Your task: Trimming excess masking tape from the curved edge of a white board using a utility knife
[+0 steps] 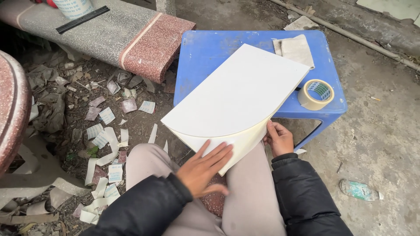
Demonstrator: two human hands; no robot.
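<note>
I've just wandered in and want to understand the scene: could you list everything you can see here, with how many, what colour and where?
white panel: one, white, with one curved edge, lying from the person's lap onto the stool
plastic stool: one, blue, in front of the knees
tape roll: one, beige, on the stool's right edge
folded cloth: one, grey, at the stool's far side
stone bench: one, grey and red speckled, upper left
black strip: one, on the bench
paper scraps: many, white and pinkish, littering the ground on the left
crushed bottle: one, greenish, on the ground at right
left hand: flat on the panel's curved edge
right hand: gripping the panel's edge from below
</note>
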